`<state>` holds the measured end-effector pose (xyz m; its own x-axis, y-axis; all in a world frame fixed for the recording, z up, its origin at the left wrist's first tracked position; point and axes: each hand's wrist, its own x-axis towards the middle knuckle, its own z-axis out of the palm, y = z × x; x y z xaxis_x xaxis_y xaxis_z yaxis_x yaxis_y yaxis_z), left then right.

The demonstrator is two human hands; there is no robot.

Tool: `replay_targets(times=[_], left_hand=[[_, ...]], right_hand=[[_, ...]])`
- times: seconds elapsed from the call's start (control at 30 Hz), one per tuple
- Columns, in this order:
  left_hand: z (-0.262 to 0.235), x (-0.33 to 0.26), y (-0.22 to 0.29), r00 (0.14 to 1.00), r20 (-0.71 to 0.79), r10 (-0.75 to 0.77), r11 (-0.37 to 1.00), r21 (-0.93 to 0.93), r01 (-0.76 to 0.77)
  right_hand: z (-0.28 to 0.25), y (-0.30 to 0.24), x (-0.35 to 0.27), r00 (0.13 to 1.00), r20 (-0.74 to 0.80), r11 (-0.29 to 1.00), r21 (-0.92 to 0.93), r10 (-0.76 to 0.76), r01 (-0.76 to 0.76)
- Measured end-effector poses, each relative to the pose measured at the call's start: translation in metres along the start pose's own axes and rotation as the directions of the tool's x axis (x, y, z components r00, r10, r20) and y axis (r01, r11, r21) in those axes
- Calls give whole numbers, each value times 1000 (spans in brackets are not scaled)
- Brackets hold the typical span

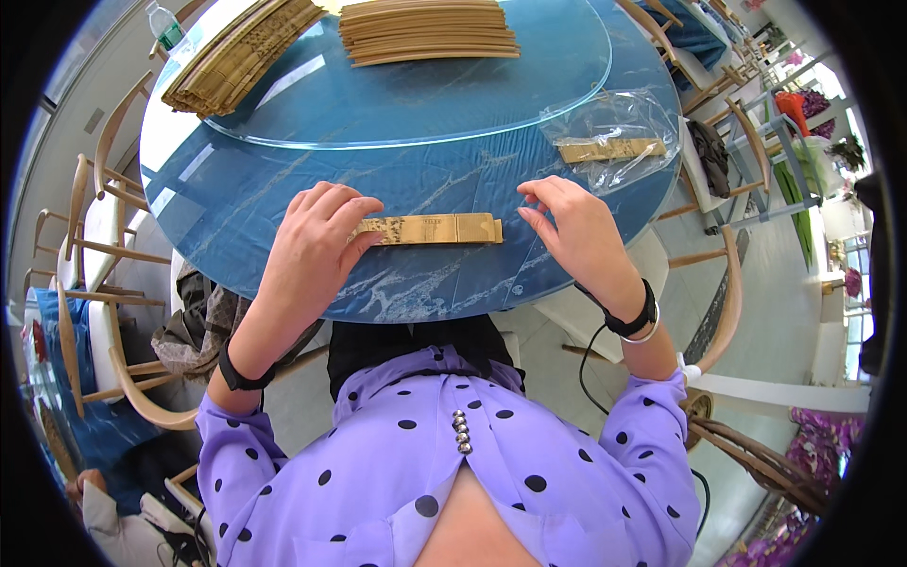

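A flat, mottled tan bamboo strip [430, 229] lies crosswise on the blue table just ahead of me. At its right end a second layer pokes out slightly, so more than one strip seems stacked there. My left hand [319, 230] pinches the left end between thumb and fingers, and covers that end. Off the right end, not touching it, my right hand [576, 227] hovers with bent fingers, its thumb and forefinger apart and nothing between them. To the far right, a similar bamboo piece [612, 150] lies in or under a clear plastic bag [652, 118].
A raised round glass turntable [397, 109] covers the table's far part. On it rest a stack of mottled bamboo strips [241, 57] and a stack of plainer tan strips [430, 30]. A plastic bottle [165, 26] stands at far left. Wooden chairs [118, 203] surround the table.
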<state>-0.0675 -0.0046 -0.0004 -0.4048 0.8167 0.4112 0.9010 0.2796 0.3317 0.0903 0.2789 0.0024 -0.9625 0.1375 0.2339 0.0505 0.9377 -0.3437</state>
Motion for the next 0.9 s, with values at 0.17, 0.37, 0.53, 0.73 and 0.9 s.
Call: replay_targets(times=[0.17, 0.37, 0.53, 0.73, 0.9], left_hand=[[21, 16, 12, 986, 121, 114, 993, -42, -110], [63, -1, 15, 964, 248, 95, 978, 159, -137], [41, -18, 13, 958, 280, 62, 954, 265, -140], [30, -40, 10, 943, 331, 42, 938, 311, -151], [47, -20, 0, 952, 274, 136, 924, 312, -222]], right_hand=[[4, 10, 55, 976, 7, 975, -47, -219, 219], [42, 49, 175, 943, -73, 944, -91, -324, 317], [65, 71, 228, 903, -48, 865, -313, -427, 392], [81, 64, 255, 892, 30, 788, -455, -452, 414], [84, 58, 259, 903, 18, 806, -442, -430, 393]])
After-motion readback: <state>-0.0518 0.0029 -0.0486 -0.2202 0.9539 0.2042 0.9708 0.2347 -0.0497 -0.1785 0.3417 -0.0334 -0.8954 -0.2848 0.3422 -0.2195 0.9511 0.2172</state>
